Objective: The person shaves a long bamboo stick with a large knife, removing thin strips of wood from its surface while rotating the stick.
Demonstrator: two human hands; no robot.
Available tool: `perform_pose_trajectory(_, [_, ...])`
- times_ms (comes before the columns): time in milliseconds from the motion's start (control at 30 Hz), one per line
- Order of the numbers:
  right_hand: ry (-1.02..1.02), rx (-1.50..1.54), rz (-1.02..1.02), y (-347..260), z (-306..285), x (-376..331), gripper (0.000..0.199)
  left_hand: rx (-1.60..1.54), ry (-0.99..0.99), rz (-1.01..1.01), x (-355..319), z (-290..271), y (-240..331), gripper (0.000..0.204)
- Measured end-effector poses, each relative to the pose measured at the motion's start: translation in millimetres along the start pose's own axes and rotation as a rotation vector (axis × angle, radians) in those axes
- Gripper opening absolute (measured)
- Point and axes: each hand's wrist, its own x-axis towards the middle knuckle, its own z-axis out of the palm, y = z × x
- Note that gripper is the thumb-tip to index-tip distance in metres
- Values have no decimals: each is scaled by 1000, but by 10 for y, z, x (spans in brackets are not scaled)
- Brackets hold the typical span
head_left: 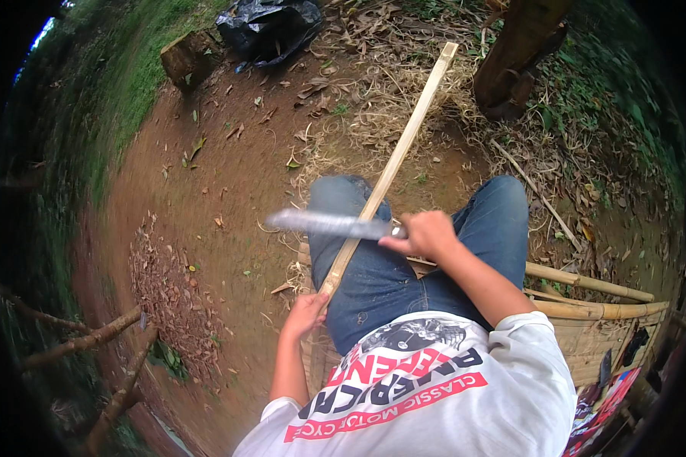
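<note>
A long, pale bamboo strip (405,144) slants across my left thigh, its far end reaching over the ground ahead. My left hand (306,315) is closed around the strip's near end, beside my left hip. In my right hand (427,234) is the handle of a large knife (329,224), gripped in front of my lap. Its broad blade points left and crosses over the strip above my thigh, smeared by motion. Whether the edge touches the strip I cannot tell.
I sit on a bamboo bench (579,358) with poles at its right. Curled shavings (389,99) litter the ground ahead, near a tree trunk (514,57). A black plastic bag (270,30) and a cut stump (188,61) lie far left. Branches (91,339) jut in at lower left.
</note>
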Motion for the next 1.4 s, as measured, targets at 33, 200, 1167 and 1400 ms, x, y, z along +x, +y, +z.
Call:
perform_pose_trajectory(33, [57, -32, 64, 137, -4, 45, 78, -9, 10, -20, -15, 6, 15, 43])
perform_pose_trajectory(200, [75, 96, 364, 880, -348, 257, 75, 38, 17, -56, -32, 43, 158, 42])
perform_pose_trajectory(1167, [42, -72, 217, 933, -631, 556, 72, 9, -88, -102, 132, -3, 229, 53])
perform_pose_trajectory(1400, [-84, 11, -9, 215, -286, 545, 72, 36, -66, -23, 84, -24, 196, 57])
